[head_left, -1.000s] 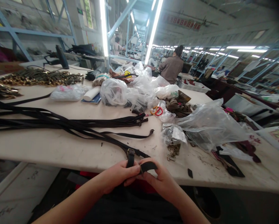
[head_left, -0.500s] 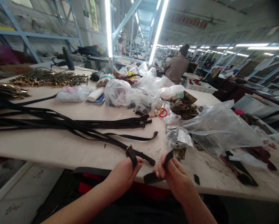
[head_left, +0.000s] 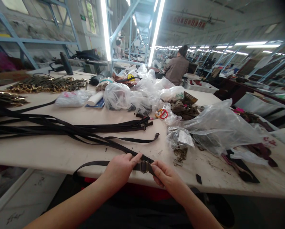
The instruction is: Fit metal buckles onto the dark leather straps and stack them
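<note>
A dark strap (head_left: pixel 92 163) with a square metal buckle (head_left: pixel 143 166) lies along the table's front edge, and part of it hangs over. My left hand (head_left: pixel 121 167) is closed on this strap just left of the buckle. Right of the buckle, my right hand (head_left: pixel 163 173) pinches the same strap between thumb and fingers. Behind both hands runs a bundle of long black straps (head_left: pixel 85 128), its nearest end passing close to my fingertips. The fingers' undersides are hidden.
Red and yellow scissors (head_left: pixel 162 113) lie beside clear plastic bags (head_left: pixel 214 127) at centre right. Brassy metal pieces (head_left: pixel 54 83) are piled at the back left. A small black piece (head_left: pixel 199 178) lies near the front edge. A person (head_left: pixel 177 67) stands farther back.
My hands have come closer together, with the buckle now stretched flat between them. The buckle was upright above my left hand before. The view has shifted slightly.
</note>
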Motion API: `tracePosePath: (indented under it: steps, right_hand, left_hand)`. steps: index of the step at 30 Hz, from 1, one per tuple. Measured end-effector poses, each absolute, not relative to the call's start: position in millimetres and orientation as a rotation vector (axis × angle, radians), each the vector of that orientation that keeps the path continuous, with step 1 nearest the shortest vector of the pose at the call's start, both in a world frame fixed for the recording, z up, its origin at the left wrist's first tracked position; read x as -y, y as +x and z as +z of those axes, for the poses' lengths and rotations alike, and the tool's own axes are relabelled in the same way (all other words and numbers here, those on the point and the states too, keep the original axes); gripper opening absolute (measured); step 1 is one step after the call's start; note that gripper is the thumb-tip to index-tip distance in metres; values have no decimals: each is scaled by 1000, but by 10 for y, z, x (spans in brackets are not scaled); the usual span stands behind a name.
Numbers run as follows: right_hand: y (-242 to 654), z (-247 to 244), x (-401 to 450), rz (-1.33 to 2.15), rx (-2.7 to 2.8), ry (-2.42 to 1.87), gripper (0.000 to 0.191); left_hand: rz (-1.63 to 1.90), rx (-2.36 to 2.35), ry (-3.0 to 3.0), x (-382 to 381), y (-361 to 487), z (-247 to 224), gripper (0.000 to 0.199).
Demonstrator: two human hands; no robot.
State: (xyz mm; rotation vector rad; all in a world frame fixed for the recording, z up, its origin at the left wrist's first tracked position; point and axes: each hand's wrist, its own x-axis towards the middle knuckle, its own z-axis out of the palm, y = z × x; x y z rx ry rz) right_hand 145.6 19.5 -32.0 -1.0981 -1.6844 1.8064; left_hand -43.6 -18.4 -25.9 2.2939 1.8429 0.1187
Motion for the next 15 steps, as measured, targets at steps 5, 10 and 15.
tracePosePath:
  steps: [5, 10, 15]
  right_hand:
    - [1483, -277, -138, 1753, 1793, -1091, 45]
    - [1494, -217, -70, 1762, 1784, -1055, 41]
    - [1425, -173, -25, 1851, 1622, -986, 41]
  left_hand:
    - [346, -1698, 2122, 231, -335, -194, 42]
    - [290, -1797, 2160, 266, -309, -210, 42]
    - [311, -1720, 2135, 302, -223, -236, 30]
